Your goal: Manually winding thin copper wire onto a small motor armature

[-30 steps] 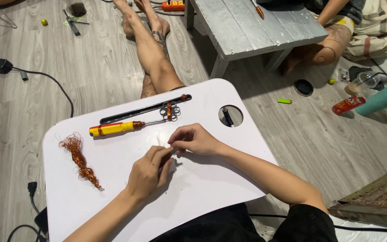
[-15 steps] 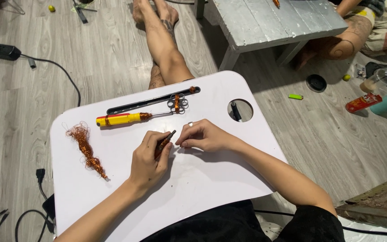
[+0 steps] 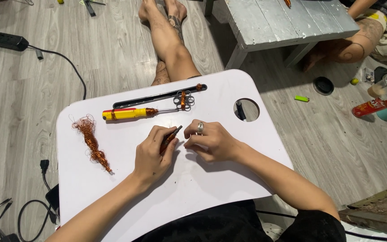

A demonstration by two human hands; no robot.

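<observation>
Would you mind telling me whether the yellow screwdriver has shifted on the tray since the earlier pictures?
No. The screwdriver lies where it did, just in front of the black slot along the tray's far edge; only the camera has moved.

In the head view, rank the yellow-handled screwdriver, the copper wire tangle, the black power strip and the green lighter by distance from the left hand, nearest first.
1. Yellow-handled screwdriver: on the white tray, just beyond the left hand.
2. Copper wire tangle: on the tray, to the hand's left.
3. Green lighter: on the floor, far right.
4. Black power strip: on the floor, top left.
</observation>
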